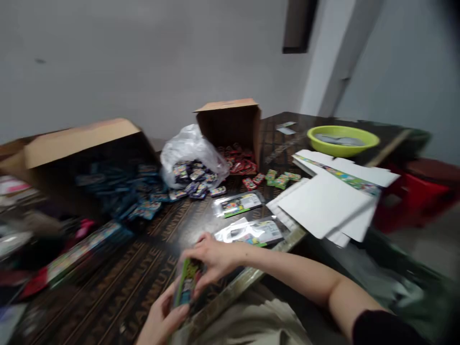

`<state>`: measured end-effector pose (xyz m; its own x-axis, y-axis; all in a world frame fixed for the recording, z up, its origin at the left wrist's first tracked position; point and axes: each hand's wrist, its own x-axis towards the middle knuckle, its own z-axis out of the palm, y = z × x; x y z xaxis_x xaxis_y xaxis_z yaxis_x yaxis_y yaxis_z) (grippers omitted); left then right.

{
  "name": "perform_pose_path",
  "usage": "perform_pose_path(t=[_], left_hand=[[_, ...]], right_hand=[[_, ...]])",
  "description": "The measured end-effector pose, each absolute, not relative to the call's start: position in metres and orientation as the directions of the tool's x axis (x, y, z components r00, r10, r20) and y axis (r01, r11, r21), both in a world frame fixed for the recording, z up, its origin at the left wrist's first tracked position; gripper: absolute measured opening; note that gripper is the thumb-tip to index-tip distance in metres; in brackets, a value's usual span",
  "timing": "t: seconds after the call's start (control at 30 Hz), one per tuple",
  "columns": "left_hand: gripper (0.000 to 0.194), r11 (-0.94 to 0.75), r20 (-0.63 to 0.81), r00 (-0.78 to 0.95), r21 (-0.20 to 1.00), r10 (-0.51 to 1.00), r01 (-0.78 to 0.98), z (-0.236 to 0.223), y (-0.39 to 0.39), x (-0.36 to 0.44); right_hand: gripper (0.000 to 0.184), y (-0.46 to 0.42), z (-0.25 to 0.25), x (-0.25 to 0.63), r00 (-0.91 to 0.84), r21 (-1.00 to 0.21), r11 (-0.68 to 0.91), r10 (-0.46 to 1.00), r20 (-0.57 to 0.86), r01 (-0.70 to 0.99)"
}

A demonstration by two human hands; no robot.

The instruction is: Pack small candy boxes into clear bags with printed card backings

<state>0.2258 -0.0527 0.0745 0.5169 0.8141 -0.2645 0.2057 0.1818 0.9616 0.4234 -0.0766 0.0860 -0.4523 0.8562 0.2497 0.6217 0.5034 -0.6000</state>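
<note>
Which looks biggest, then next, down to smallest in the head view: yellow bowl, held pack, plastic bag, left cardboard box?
1. Left cardboard box
2. Plastic bag
3. Yellow bowl
4. Held pack, partly covered

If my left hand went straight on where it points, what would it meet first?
Past the package in your left hand, probably your right hand at the package's upper end, though depth is unclear.

Packing workshop, as indicated by open cartons (82,141) of small packets (142,195) beyond the right hand (212,256) and stacked white cards (325,203) to its right. The worktop (143,270) beneath is printed board; a plain wall (125,57) stands behind the cartons.
</note>
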Motion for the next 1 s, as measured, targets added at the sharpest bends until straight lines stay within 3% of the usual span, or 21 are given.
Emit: perform_pose_path(t=[0.1, 0.17, 0.23, 0.27, 0.33, 0.43, 0.63, 0.7, 0.83, 1.0], left_hand=[[0.043, 0.277, -0.320, 0.443, 0.947, 0.837, 0.161, 0.085, -0.060, 0.230], [0.038, 0.346, -0.358, 0.383, 0.933, 0.852, 0.101, 0.088, -0.059, 0.231], [0.035, 0.368, -0.351, 0.383, 0.929, 0.854, 0.032, 0.089, -0.056, 0.230], [0.034, 0.360, -0.328, 0.418, 0.933, 0.847, 0.003, 0.087, -0.055, 0.231], [0.031, 0.314, -0.251, 0.524, 0.949, 0.813, -0.033, 0.083, -0.052, 0.231], [0.026, 0.170, -0.133, 0.590, 0.985, 0.796, -0.006, 0.074, -0.051, 0.231], [0.045, -0.065, -0.062, 0.506, 0.971, 0.860, 0.229, 0.064, -0.043, 0.222], [0.047, -0.069, -0.035, 0.437, 0.973, 0.899, 0.219, 0.063, -0.035, 0.221], [0.044, -0.054, 0.002, 0.319, 0.987, 0.948, 0.154, 0.062, -0.018, 0.225], [0.028, 0.002, -0.052, 0.558, 0.996, 0.828, 0.091, 0.052, -0.017, 0.230]], right_hand=[[0.067, -0.078, 0.087, 0.420, -0.277, -0.715, 0.432, 0.902, 0.332, 0.549], [0.070, -0.076, 0.084, 0.417, 0.005, -0.816, 0.347, 0.919, 0.394, 0.463], [0.068, -0.073, 0.077, 0.414, 0.236, -0.926, 0.256, 0.916, 0.324, 0.277], [0.064, -0.073, 0.072, 0.411, 0.250, -0.967, 0.208, 0.938, 0.240, 0.149], [0.049, -0.073, 0.061, 0.405, 0.087, -0.993, 0.078, 0.994, 0.071, -0.086], [0.032, -0.073, 0.054, 0.398, -0.061, -0.976, -0.006, 0.998, 0.007, -0.218], [0.026, -0.068, 0.065, 0.399, 0.070, -0.993, 0.046, 0.997, 0.038, -0.110], [0.026, -0.069, 0.062, 0.397, -0.006, -0.986, -0.021, 1.000, -0.020, -0.167], [0.044, -0.076, 0.041, 0.391, -0.220, -0.967, -0.147, 0.970, -0.100, -0.208], [0.027, -0.075, 0.025, 0.404, -0.027, -0.994, -0.053, 0.998, -0.051, -0.092]])
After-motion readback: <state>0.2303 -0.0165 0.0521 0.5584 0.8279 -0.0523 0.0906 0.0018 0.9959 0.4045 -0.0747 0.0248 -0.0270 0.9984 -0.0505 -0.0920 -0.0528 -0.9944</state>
